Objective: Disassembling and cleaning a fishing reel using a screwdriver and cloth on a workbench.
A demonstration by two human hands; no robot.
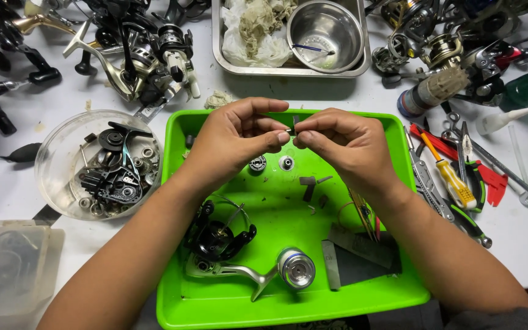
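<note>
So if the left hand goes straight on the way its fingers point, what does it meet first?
The left hand points right, so it likely meets the right hand first; both already pinch the small dark part.

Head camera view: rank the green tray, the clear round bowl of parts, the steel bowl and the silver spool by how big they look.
1. green tray
2. clear round bowl of parts
3. steel bowl, somewhat farther away, so its rank against the clear bowl is unsure
4. silver spool

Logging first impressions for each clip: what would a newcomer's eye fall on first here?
The bright green tray at centre, with both hands, left hand and right hand, pinching a small dark part above it. In the tray lies a stripped fishing reel; a clear bowl of dark parts sits left.
</note>
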